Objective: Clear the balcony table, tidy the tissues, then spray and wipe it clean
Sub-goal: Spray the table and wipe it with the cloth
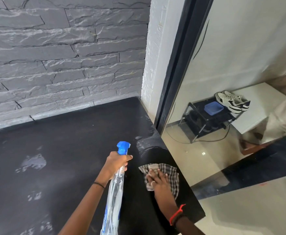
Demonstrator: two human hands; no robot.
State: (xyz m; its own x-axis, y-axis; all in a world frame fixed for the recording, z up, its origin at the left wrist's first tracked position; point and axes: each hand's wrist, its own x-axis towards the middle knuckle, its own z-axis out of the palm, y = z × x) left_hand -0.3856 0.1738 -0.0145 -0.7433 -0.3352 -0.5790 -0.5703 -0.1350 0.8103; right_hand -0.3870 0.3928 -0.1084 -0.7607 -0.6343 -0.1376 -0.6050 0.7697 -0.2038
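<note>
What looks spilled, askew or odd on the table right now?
Nothing damaged or askew. Pale wet patches lie on the left of the black table, likely spray not yet wiped. The left hand grips the spray bottle; the right hand presses the checked cloth flat near the right edge.

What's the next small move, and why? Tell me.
Probably slide the cloth left to the wet patches: the right hand presses it flat at the right edge of the table, the patches look unwiped, and the left hand grips the bottle.
</note>
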